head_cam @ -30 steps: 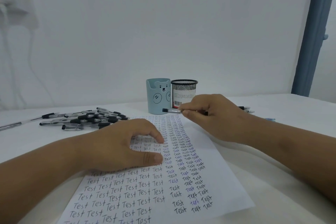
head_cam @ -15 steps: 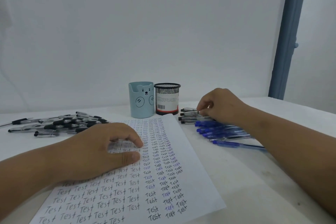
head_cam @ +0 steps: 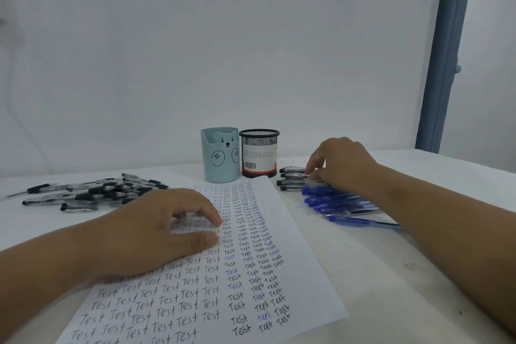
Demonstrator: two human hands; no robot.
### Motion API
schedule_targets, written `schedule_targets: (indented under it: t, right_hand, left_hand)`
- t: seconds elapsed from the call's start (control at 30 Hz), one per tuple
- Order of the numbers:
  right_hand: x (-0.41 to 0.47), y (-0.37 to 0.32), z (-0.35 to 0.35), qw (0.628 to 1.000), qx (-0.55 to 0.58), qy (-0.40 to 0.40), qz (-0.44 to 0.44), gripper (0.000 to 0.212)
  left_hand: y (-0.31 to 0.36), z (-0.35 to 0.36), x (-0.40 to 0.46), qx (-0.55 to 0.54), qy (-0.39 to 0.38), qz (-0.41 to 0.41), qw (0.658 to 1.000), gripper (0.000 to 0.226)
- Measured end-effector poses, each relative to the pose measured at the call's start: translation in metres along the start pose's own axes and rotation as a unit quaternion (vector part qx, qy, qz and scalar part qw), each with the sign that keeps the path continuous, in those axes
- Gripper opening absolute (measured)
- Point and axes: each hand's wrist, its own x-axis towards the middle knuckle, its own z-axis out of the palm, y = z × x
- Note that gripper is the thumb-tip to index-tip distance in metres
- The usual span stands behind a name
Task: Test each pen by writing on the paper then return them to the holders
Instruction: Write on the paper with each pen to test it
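Right hand (head_cam: pixel 342 165): fingertips pinched a black-capped pen (head_cam: pixel 293 175) in the short row just beyond the blue pens (head_cam: pixel 335 202). Left hand (head_cam: pixel 156 229): fingers relaxed, curved, resting on the paper (head_cam: pixel 279 274), which lay under them. Bear holder (head_cam: pixel 220 155) and mesh holder (head_cam: pixel 259 152) stood beyond both sets of fingers; loose black pens (head_cam: pixel 92 194) lay beyond the left knuckles.

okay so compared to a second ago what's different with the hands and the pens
The right hand carried a black pen from in front of the holders rightward to the row of black pens beside the blue pens, where its fingertips pinch it. Left hand stayed pressing the paper; the holders and left pen pile look unmoved.
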Motion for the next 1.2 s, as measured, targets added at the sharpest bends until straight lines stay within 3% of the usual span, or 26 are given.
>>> schedule_targets:
  t: [0.23, 0.37, 0.5, 0.63, 0.73, 0.9, 1.2]
  right_hand:
    - [-0.011, -0.019, -0.003, 0.997, 0.024, 0.014, -0.076, 0.019]
    - [-0.031, -0.058, 0.001, 0.977, 0.123, 0.023, -0.175, 0.017]
    - [-0.054, -0.096, 0.007, 0.945, 0.191, -0.014, -0.264, 0.018]
    - [-0.063, -0.112, 0.011, 0.927, 0.189, -0.06, -0.318, 0.023]
    - [-0.065, -0.112, 0.014, 0.921, 0.197, -0.083, -0.326, 0.022]
    - [-0.065, -0.11, 0.014, 0.921, 0.193, -0.085, -0.326, 0.02]
    - [-0.065, -0.11, 0.013, 0.919, 0.195, -0.089, -0.331, 0.02]
  left_hand:
    - [-0.007, -0.012, -0.001, -0.013, 0.047, -0.02, 0.999, 0.039]
    - [-0.029, -0.032, -0.003, 0.019, 0.1, -0.046, 0.994, 0.008]
    - [-0.061, -0.057, -0.01, 0.097, 0.105, -0.103, 0.984, 0.03]
    - [-0.085, -0.071, -0.021, 0.129, 0.081, -0.151, 0.977, 0.032]
    - [-0.09, -0.071, -0.022, 0.128, 0.066, -0.168, 0.975, 0.023]
    - [-0.092, -0.064, -0.016, 0.16, 0.086, -0.123, 0.976, 0.01]
    - [-0.089, -0.063, -0.011, 0.17, 0.076, -0.139, 0.973, 0.024]
